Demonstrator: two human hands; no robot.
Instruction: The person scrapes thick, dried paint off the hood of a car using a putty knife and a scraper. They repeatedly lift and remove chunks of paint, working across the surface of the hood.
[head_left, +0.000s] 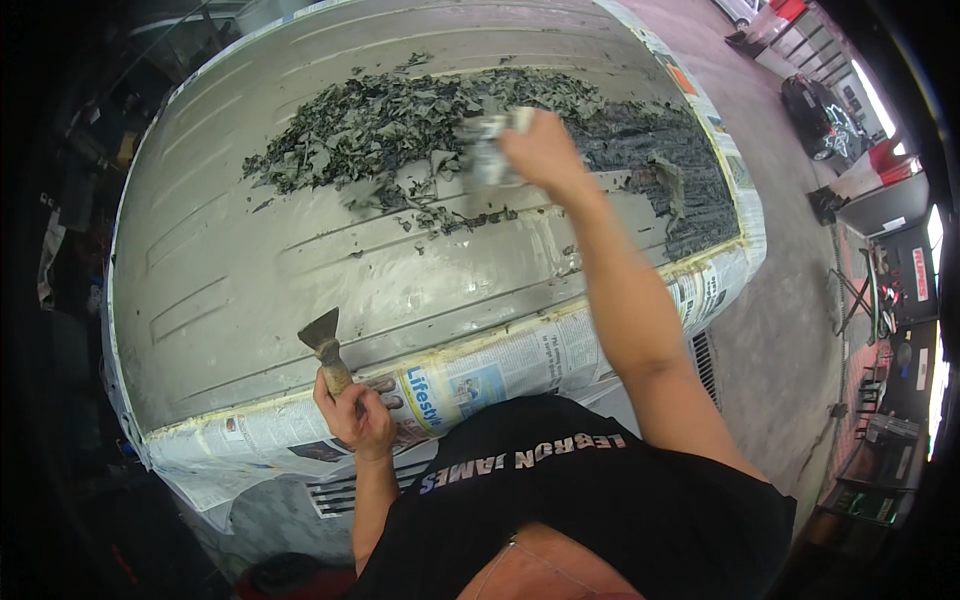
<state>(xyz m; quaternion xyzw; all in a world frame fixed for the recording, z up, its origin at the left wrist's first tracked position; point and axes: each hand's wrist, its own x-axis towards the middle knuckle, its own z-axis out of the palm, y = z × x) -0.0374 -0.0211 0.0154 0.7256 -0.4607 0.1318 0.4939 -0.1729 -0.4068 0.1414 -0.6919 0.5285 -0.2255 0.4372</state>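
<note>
My left hand (358, 415) is closed round the handle of a paint scraper (322, 330), held at the near edge of the panel with its wide blade pointing up and away. My right arm reaches across the ribbed, grey-beige vehicle roof (380, 285). In my right hand (545, 155) is a crumpled whitish wad (484, 150), smeared by motion; whether it is cloth or paper I cannot tell. The wad is at the right part of a heap of loose dark paint flakes (350, 130). Right of it lies a dark patch of wrinkled coating (700, 180), with a lifted flap (668, 185).
Newspaper masking (520, 355), fixed with yellowish tape, runs along the roof's edges. A dark car (818, 115) stands on the concrete floor (780, 280) at the far right. Below it are a folding stand (860, 290) and a dark cabinet (905, 265). Dark clutter fills the left side.
</note>
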